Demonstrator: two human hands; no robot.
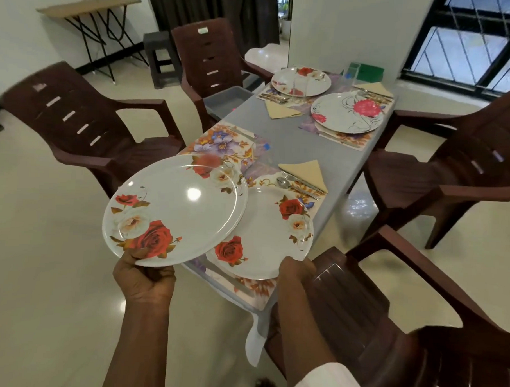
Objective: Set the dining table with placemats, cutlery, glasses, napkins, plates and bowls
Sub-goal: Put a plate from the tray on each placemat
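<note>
Your left hand [145, 279], arm stretched forward, grips the near rim of a round white rose-printed plate [174, 210] tilted above the grey table [294, 139] corner, while your right hand [295, 275] curls on the rim of a matching plate [263, 240] lying on a floral placemat [258, 287].

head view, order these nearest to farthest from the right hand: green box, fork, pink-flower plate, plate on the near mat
1. Plate on the near mat, its rim held by the right hand.
2. Fork, just beyond that plate, by the napkin.
3. Pink-flower plate, far right setting.
4. Green box, at the far end.
</note>
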